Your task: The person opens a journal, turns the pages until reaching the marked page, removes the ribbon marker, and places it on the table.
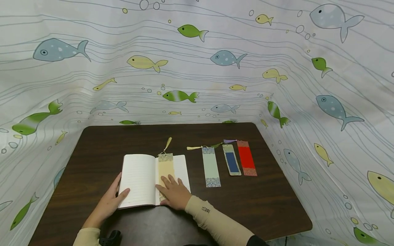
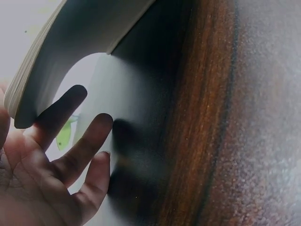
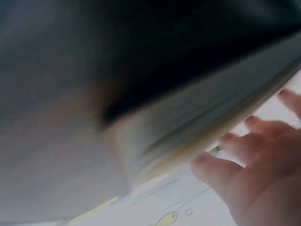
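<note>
An open notebook (image 1: 137, 179) with lined white pages lies near the front of the dark table. My left hand (image 1: 107, 200) grips its left edge, thumb over the page; the left wrist view shows fingers (image 2: 96, 129) spread below the cover. On the right-hand page, along the fold, lies a cream bookmark (image 1: 166, 165) with patterned ends, its yellow tassel (image 1: 168, 144) sticking out past the top. My right hand (image 1: 176, 193) rests with spread fingers over the bookmark's lower half, hiding part of it. The right wrist view shows those fingertips along the page edges (image 3: 188, 141).
Right of the notebook lie three more tasselled bookmarks: a pale green one (image 1: 211, 167), a blue-centred one (image 1: 232, 162) and a red one (image 1: 247, 159). A fish-patterned cloth (image 1: 197, 75) hangs around the brown table (image 1: 261, 205) at the back and sides.
</note>
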The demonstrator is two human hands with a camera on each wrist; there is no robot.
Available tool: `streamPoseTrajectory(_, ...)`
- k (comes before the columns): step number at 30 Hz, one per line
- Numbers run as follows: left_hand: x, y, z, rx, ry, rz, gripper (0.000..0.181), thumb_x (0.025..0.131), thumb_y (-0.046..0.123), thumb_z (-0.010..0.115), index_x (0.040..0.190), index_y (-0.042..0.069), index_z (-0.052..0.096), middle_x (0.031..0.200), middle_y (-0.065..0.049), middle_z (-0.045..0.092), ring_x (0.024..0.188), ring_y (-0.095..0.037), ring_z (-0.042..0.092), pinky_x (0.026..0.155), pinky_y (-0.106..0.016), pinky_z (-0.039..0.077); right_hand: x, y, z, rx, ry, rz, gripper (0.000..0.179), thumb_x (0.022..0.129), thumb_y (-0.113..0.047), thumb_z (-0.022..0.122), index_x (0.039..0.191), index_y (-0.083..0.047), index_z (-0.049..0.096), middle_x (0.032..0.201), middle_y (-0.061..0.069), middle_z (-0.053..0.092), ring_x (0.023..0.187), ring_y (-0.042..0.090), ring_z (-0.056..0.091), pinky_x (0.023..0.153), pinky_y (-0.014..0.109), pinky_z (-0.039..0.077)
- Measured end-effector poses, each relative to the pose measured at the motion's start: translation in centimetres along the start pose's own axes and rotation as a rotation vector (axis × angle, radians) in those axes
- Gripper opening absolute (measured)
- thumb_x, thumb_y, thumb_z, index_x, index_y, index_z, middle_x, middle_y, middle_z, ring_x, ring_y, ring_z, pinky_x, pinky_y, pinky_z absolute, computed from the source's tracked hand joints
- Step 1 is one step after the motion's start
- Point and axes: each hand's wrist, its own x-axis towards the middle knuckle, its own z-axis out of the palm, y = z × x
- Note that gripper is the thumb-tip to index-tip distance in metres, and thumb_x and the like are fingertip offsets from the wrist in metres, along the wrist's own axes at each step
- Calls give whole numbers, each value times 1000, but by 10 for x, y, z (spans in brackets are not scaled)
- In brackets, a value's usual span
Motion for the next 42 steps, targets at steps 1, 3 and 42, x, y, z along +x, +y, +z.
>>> streamPoseTrajectory(1,0,0,0,-3,1,0,87,107,35,53,162,4,-6,152,-44,28,131,-50,45,93,-55,45,-2,4,1,-11,-11,8,66,98,-55,58,156,-27,42,164,5,33,150,30,32,108,55,40)
streamPoseTrajectory(3,-1,0,1,-9,4,5,87,107,35,54,162,4,-6,153,-44,26,133,-51,42,94,-57,43,-6,13,3,-19,-28,18,69,99,-57,56,158,-25,39,165,2,31,151,27,29,109,55,39)
streamPoseTrajectory(42,-1,66,10,-135,15,205,73,109,17,47,164,9,-2,138,-39,50,103,-33,68,78,-29,54,-44,102,-2,595,14,161,57,110,-19,46,159,1,25,165,19,27,150,34,31,118,45,30)
